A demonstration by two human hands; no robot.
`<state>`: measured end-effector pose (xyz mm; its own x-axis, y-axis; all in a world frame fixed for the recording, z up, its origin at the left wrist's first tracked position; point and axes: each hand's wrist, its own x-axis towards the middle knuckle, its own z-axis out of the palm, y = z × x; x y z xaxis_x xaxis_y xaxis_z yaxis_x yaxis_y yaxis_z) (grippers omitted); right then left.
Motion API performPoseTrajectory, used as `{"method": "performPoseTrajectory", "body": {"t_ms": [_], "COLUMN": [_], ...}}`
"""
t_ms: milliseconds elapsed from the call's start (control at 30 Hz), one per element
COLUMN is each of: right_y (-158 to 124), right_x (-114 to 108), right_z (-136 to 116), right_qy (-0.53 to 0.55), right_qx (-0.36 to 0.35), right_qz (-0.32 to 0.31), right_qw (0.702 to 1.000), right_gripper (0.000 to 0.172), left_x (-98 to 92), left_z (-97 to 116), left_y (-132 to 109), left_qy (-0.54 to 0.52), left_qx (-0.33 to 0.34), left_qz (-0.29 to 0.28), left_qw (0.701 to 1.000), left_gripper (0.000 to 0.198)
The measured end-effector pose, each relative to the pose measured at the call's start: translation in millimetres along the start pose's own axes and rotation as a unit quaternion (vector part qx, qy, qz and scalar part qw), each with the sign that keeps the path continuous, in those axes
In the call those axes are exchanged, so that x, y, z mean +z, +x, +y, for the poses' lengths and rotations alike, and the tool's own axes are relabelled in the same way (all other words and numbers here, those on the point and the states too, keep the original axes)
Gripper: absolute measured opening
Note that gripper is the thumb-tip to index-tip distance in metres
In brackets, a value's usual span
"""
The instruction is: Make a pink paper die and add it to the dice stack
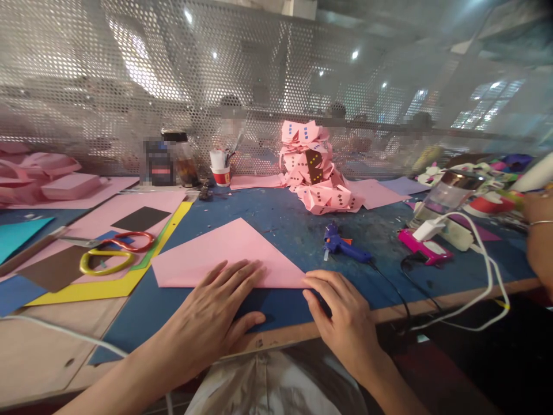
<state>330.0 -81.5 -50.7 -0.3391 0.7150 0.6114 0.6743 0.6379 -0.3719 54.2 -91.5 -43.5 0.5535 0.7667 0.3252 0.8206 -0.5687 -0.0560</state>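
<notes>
A folded sheet of pink paper (pixel 228 253) lies on the blue mat, its straight edge toward me and a peak pointing away. My left hand (pixel 220 305) rests flat on its lower middle, fingers stretched out and the thumb apart on the mat. At the sheet's right corner is my right hand (pixel 339 305), fingers bent together with the tips touching the corner, the thumb just below. Right of the paper lies a blue glue gun (pixel 345 246). Behind it stands a crumpled pink paper shape (pixel 311 167) with small dark and blue marks.
Scissors (pixel 108 261) with red and yellow handles lie on coloured sheets at the left. A pink power socket (pixel 423 246) with a white cable sits right, near a clear jar (pixel 453 193). A cup of tools (pixel 222 174) stands by the perforated screen (pixel 242 75). Another person's arm (pixel 540 242) shows at far right.
</notes>
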Motion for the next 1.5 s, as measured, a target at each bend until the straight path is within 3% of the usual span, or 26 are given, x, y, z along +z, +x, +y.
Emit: {"method": "performPoseTrajectory", "body": {"t_ms": [633, 1033, 1500], "right_y": [0.8, -5.8, -10.0], "right_x": [1.5, -9.7, -7.2], "right_z": [0.2, 8.2, 9.4], "right_qy": [-0.005, 0.041, -0.007], "right_qx": [0.008, 0.043, 0.058], "right_qz": [-0.004, 0.061, 0.064], "right_qw": [1.0, 0.996, 0.996], "right_gripper": [0.021, 0.025, 0.022], "left_x": [-2.8, 2.5, 3.9], "left_z": [2.8, -0.1, -2.1], "left_y": [6.4, 5.2, 5.6], "left_qy": [-0.009, -0.006, -0.013], "left_qx": [-0.024, -0.021, -0.019], "left_qz": [-0.023, -0.009, -0.002], "left_qw": [0.999, 1.0, 1.0], "left_gripper": [0.07, 0.071, 0.073]}}
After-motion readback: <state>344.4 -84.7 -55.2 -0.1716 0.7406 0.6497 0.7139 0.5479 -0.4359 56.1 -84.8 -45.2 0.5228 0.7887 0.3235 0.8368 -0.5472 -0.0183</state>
